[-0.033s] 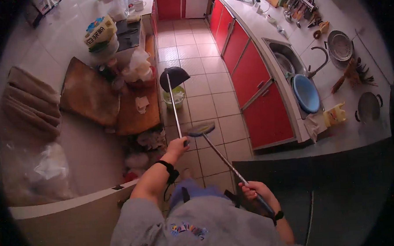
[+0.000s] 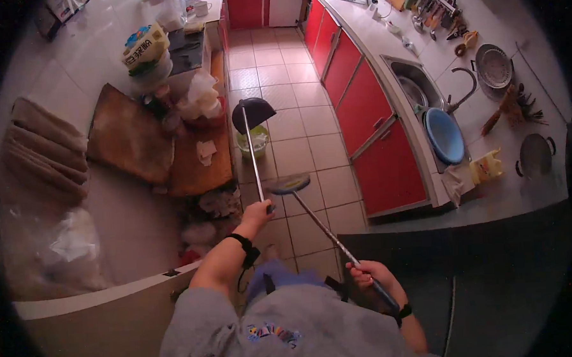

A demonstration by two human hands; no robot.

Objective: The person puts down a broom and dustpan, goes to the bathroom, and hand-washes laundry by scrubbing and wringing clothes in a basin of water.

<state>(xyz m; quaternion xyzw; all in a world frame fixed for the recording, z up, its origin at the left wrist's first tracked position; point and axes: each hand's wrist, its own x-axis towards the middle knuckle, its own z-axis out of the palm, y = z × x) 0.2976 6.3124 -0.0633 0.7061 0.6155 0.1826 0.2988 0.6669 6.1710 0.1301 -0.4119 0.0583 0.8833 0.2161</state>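
Note:
My left hand is closed round the dark end of a long-handled dustpan. Its metal pole reaches away from me to a black pan, which partly covers a light green bin with something pale inside. Lower right, my right hand grips the pole of a broom. The broom's flat head, with a blue edge and dull bristles, is over the tiled floor, nearer to me than the pan. I cannot tell whether the bristles touch the tiles.
Red cabinets line the right, under a counter with a sink and a blue basin. Along the left are brown boards, plastic bags and a brown cloth. A dark panel stands at the near right.
The broom head has shifted very slightly to the left and away from me, and my right hand a touch forward. The dustpan and my left hand look unchanged.

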